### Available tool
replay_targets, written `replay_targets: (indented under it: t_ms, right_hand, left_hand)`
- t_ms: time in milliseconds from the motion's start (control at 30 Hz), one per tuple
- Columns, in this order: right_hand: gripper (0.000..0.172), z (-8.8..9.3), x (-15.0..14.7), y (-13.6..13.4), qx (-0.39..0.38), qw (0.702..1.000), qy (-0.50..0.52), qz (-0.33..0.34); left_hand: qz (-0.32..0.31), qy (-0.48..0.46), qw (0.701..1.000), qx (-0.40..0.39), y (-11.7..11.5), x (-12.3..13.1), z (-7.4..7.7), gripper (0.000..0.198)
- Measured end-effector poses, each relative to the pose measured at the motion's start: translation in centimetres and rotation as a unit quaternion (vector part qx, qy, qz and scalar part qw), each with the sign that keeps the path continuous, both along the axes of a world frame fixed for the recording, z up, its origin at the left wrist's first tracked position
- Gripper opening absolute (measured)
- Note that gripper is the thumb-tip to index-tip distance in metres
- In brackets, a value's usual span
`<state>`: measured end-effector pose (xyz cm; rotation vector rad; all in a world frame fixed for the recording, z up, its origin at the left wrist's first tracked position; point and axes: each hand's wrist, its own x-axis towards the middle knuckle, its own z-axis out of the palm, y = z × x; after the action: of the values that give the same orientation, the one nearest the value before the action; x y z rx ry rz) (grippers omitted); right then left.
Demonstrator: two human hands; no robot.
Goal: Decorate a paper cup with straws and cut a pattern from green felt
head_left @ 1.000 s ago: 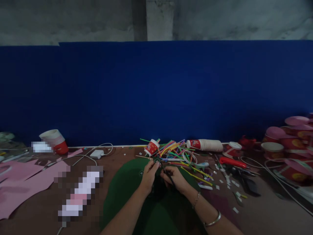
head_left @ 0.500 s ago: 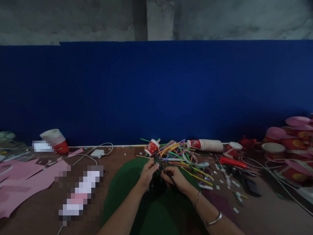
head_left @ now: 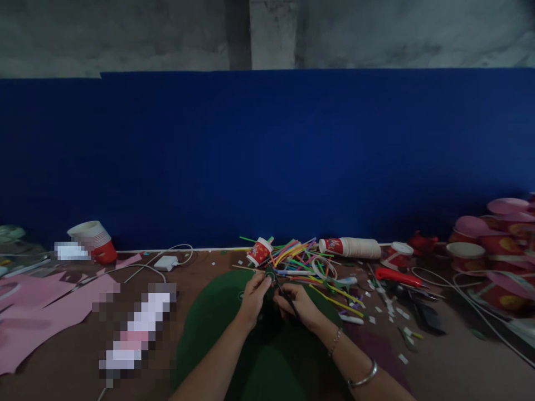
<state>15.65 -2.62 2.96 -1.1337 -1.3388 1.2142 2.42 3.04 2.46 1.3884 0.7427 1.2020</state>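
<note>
My left hand (head_left: 254,295) is closed, pinching a small dark green piece (head_left: 271,273) with a pale ring mark on it. In my right hand (head_left: 300,306) is a pair of dark scissors (head_left: 282,291), its blades pointing up and left to the edge of the green piece. Fingers hide the scissors' handles in part. Both hands are close together over a large dark green sheet (head_left: 209,323), which has a similar round mark near my left wrist. A red paper cup (head_left: 259,252) lies tipped just beyond my fingertips.
Behind my hands lies a heap of colourful sticks (head_left: 295,256). Stacked paper cups (head_left: 359,248) lie right of it. A red-handled tool (head_left: 399,277), white scraps and cables are at right. Pink sheets (head_left: 54,317) and a white adapter (head_left: 166,263) are left; a blue panel (head_left: 267,156) stands behind.
The green piece in my left hand has turned slightly, and both hands have shifted by a very small amount. Everything else on the table stays as it was.
</note>
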Motion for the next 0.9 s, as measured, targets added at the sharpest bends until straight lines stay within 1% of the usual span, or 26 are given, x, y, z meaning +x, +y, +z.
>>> replay_targets:
  t_ms: [167, 400, 500, 567, 667, 800, 900]
  right_hand:
    - [0.030, -0.20, 0.00, 0.08, 0.004, 1.000, 0.000, -0.001]
    - [0.027, 0.50, 0.09, -0.28, -0.006, 1.000, -0.019, 0.010]
    - [0.028, 0.46, 0.06, -0.26, -0.007, 1.000, -0.020, 0.014]
    - [0.030, 0.26, 0.02, -0.14, -0.002, 1.000, -0.017, 0.009]
    - [0.032, -0.07, -0.03, 0.05, 0.009, 1.000, -0.005, -0.007]
    - [0.035, -0.22, -0.08, 0.11, 0.010, 1.000, 0.000, -0.005]
    - [0.035, -0.31, -0.10, 0.10, 0.003, 1.000, 0.015, 0.001]
  left_hand:
    - [-0.027, -0.004, 1.000, -0.005, 0.18, -0.29, 0.15, 0.020]
    - [-0.041, -0.008, 0.999, 0.001, 0.33, -0.59, 0.68, 0.023]
    - [-0.027, -0.009, 1.000, -0.002, 0.18, -0.62, 0.68, 0.027]
    - [-0.020, -0.019, 0.999, -0.022, -0.05, -0.44, 0.55, 0.023]
    - [-0.026, -0.030, 0.998, -0.042, -0.38, 0.01, 0.27, 0.018]
    - [-0.003, -0.014, 1.000, -0.022, -0.45, 0.33, 0.10, 0.018]
    - [-0.027, -0.006, 0.999, -0.026, -0.32, 0.16, 0.22, 0.019]
